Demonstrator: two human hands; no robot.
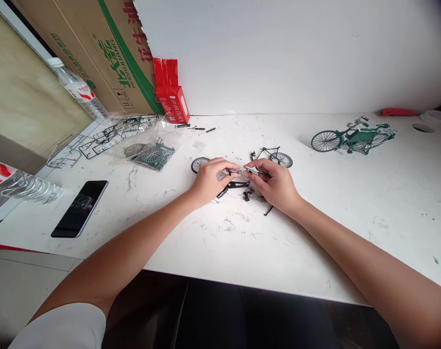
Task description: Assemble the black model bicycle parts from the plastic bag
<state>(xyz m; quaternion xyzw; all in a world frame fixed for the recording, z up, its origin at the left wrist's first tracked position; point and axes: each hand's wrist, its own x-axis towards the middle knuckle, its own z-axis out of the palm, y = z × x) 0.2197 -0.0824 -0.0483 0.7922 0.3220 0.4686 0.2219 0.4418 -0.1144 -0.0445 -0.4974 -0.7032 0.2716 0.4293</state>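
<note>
Over the white table, my left hand (211,180) pinches one end of a small silver-and-black model bicycle part (239,171), which resembles a handlebar. My right hand (276,184) is closed at its other end, fingertips pressed together; the fingers cover some of it. Just beyond the right hand lies a black model bicycle frame (266,152) with a spoked wheel (281,159) attached. A loose wheel (199,165) rests beside my left hand, partly behind it. Beneath both hands are small black pieces (238,184) and a rack-like part (257,198).
An assembled green model bicycle (354,136) stands at the right. To the left are a bag of parts (155,154), black sprues (107,135), a phone (79,209) and water bottles (24,183). Small screwdrivers (207,131) lie near a red packet (172,99).
</note>
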